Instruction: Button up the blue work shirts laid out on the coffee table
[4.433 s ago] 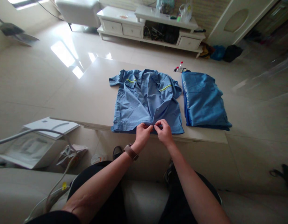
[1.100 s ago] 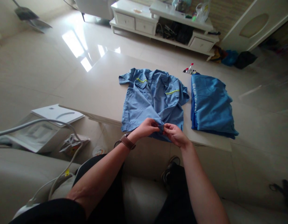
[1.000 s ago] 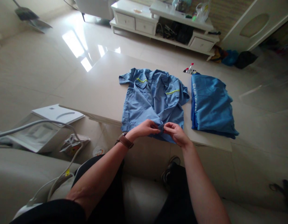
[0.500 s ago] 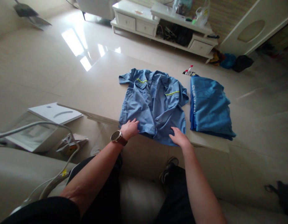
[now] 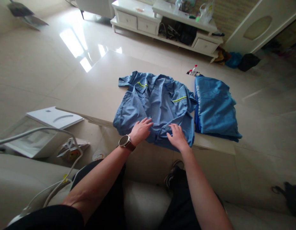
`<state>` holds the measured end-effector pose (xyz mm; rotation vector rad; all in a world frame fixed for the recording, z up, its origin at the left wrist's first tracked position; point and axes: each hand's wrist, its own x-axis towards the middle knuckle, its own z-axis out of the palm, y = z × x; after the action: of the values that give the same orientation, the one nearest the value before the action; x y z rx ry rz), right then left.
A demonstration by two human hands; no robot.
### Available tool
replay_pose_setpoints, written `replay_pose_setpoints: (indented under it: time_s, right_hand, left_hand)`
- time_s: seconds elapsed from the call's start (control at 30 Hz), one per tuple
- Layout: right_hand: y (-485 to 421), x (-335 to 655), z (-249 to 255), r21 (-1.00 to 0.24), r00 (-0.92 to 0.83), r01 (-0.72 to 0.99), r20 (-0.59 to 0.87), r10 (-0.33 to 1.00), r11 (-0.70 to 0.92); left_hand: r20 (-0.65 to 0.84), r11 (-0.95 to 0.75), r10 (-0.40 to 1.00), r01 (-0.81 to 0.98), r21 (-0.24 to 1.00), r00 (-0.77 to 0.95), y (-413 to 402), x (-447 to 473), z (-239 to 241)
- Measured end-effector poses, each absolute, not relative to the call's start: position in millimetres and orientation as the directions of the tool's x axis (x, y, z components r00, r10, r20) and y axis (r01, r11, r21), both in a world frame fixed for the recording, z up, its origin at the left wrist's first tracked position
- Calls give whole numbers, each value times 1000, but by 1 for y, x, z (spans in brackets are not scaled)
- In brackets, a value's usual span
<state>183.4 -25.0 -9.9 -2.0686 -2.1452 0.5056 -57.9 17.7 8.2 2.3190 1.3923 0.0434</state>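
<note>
A light blue short-sleeved work shirt (image 5: 157,102) with yellow chest stripes lies face up on a beige low table (image 5: 100,92). Its hem hangs a little over the near edge. My left hand (image 5: 141,130), with a brown watch on the wrist, rests flat on the hem left of the front opening, fingers spread. My right hand (image 5: 176,138) lies flat on the hem right of the opening, fingers apart. Neither hand grips the cloth.
A folded stack of darker blue garments (image 5: 214,107) sits to the right of the shirt. Small red-capped bottles (image 5: 191,71) stand behind it. A white TV cabinet (image 5: 162,25) is at the far wall. A white box (image 5: 54,116) and cables lie at the left.
My hands left the pinch at the bottom of the front opening, spread apart, and now press flat on the hem. The shirt's lower part has bunched and shifted left.
</note>
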Motion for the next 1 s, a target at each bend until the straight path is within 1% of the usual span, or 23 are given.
replay_pose_setpoints:
  time_s: [0.07,0.13,0.23,0.3,0.43,0.6,0.67,0.73,0.8,0.87,0.9,0.93,0.97,1.0]
  right_hand:
    - [-26,175,-12,-354,-165,929,-146,975,105]
    - [-29,171,-14,-351,-198,929,-214,957,114]
    - [-33,171,-16,-333,-198,938,-287,937,96]
    - [-35,172,-15,-329,-194,940,-283,939,95]
    - [-35,174,-16,-339,-199,936,-275,941,99]
    - [-33,178,-21,-365,-197,926,-258,946,93]
    - [-33,178,-21,-367,-206,925,-263,943,99]
    - [-33,178,-19,-351,-207,931,-277,938,102]
    - [-32,177,-17,-315,-190,944,-293,937,93]
    - [-31,176,-15,-278,-163,957,-291,943,80]
    - [-31,176,-13,-265,-148,962,-281,948,72]
    - [-30,175,-12,-258,-138,964,-269,953,67]
    - [-30,175,-11,-257,-133,964,-256,957,65]
    - [-29,175,-10,-261,-130,963,-244,961,64]
  left_hand:
    - [-243,-411,821,830,377,517,17,-54,5]
    - [-280,-363,842,868,339,462,16,-51,5]
    - [-276,-283,890,913,294,364,16,-51,6]
    - [-281,-276,893,921,274,351,16,-52,6]
    - [-317,-337,857,908,249,405,11,-51,-1]
    - [-275,-328,877,909,258,394,5,-42,-5]
    - [-265,-315,881,903,291,392,7,-37,-3]
    - [-243,-277,892,886,372,381,13,-30,-2]
    - [-239,-183,903,823,537,357,21,-24,-2]
    - [-269,-54,899,696,716,347,28,-19,-4]
    - [-279,-5,897,638,770,344,30,-19,-7]
    - [-279,16,898,611,792,339,31,-19,-9]
    - [-269,6,904,622,783,331,31,-21,-12]
    - [-254,-26,912,664,748,322,29,-23,-14]
